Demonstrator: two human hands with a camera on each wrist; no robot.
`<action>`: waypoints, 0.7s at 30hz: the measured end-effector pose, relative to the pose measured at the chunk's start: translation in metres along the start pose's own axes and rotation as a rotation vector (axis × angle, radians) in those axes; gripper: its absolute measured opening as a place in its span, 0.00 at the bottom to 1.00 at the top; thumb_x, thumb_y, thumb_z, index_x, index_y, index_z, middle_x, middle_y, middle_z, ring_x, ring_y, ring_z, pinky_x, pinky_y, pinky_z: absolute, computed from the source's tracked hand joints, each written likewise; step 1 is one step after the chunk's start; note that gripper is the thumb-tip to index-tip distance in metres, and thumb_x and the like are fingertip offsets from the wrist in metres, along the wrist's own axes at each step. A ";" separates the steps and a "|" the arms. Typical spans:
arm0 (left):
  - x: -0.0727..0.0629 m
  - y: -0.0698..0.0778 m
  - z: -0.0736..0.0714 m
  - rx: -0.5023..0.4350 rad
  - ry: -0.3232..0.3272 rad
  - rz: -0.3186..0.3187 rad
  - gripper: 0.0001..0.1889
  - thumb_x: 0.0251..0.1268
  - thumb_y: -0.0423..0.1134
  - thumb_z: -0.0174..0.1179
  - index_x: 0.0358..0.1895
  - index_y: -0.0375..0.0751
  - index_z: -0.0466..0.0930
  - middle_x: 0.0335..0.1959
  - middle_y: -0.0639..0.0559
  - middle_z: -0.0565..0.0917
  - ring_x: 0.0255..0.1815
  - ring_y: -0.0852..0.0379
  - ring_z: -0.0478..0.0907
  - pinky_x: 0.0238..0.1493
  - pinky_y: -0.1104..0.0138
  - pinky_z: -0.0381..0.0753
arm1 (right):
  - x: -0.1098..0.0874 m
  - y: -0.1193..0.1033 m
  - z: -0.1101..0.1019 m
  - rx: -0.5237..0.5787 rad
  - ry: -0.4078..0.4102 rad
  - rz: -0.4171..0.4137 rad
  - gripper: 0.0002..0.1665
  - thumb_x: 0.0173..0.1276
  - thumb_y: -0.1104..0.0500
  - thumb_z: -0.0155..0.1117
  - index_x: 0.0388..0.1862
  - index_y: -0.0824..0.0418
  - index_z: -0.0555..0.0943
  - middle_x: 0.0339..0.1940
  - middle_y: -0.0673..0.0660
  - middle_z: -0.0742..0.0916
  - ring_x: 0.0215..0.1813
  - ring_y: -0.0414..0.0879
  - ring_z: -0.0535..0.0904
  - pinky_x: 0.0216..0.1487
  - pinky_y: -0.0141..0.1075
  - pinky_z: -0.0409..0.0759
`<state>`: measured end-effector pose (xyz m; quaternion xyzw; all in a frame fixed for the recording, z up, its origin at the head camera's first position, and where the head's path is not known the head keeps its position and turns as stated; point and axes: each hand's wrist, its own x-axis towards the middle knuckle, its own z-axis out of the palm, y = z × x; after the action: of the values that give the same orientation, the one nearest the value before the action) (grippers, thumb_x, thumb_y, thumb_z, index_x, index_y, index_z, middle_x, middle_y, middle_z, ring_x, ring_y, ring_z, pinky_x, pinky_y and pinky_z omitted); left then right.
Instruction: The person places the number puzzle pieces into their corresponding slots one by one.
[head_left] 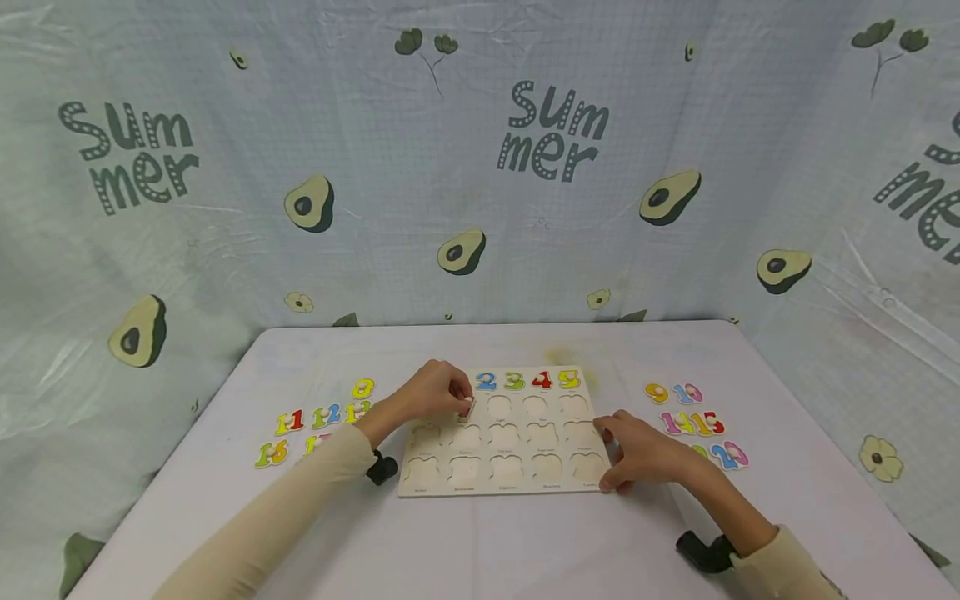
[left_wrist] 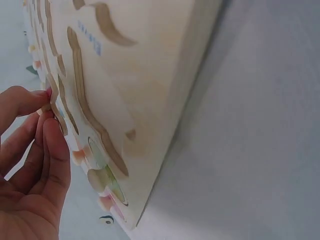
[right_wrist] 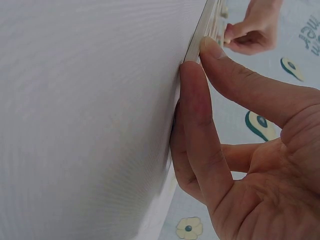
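A wooden number puzzle board (head_left: pixel 480 493) lies on the table, with the colored pieces 2 (head_left: pixel 486 381), 3 (head_left: pixel 514 381), 4 (head_left: pixel 542 380) and 5 (head_left: pixel 569 379) in its top row. My left hand (head_left: pixel 438 390) pinches a small puzzle piece (head_left: pixel 467 408) over the second row; its number is hidden. In the left wrist view, thumb and fingertips meet at the piece's pinkish knob. At the board's right edge, my right hand (head_left: pixel 637 450) holds the rim between thumb and fingers, as the right wrist view shows. My left hand hides the top-left part of the board.
Left of the board lie several number pieces, including the 8 (head_left: pixel 363 388), 11 (head_left: pixel 289 422) and 16 (head_left: pixel 272 453), some partly behind the left arm. To the right are the 9 (head_left: pixel 656 392), 10 (head_left: pixel 687 393), 15 (head_left: pixel 707 423) and 20 (head_left: pixel 729 455). A printed curtain (head_left: pixel 480 192) hangs behind the table.
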<state>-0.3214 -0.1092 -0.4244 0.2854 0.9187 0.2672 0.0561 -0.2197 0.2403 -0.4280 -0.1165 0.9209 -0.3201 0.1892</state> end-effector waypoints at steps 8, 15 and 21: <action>0.002 0.002 0.005 0.034 -0.007 0.000 0.03 0.62 0.36 0.72 0.32 0.43 0.88 0.27 0.56 0.86 0.30 0.64 0.76 0.37 0.71 0.76 | 0.000 0.001 0.001 -0.001 0.005 0.001 0.53 0.50 0.62 0.85 0.73 0.70 0.67 0.52 0.59 0.76 0.34 0.45 0.79 0.32 0.36 0.86; 0.002 0.001 0.007 0.032 -0.003 0.000 0.03 0.61 0.36 0.72 0.31 0.43 0.88 0.26 0.57 0.86 0.29 0.65 0.76 0.36 0.71 0.76 | -0.002 0.001 -0.001 0.003 -0.007 -0.008 0.53 0.51 0.62 0.85 0.73 0.71 0.67 0.53 0.59 0.76 0.34 0.45 0.79 0.32 0.35 0.86; 0.001 0.001 0.007 0.039 -0.015 0.001 0.02 0.61 0.35 0.71 0.31 0.44 0.88 0.26 0.57 0.86 0.29 0.65 0.76 0.36 0.71 0.77 | -0.002 0.001 -0.002 0.003 -0.012 -0.011 0.53 0.51 0.63 0.85 0.73 0.71 0.67 0.52 0.59 0.76 0.34 0.46 0.79 0.32 0.36 0.87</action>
<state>-0.3202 -0.1045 -0.4296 0.2890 0.9231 0.2472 0.0575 -0.2186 0.2432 -0.4264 -0.1234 0.9187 -0.3217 0.1932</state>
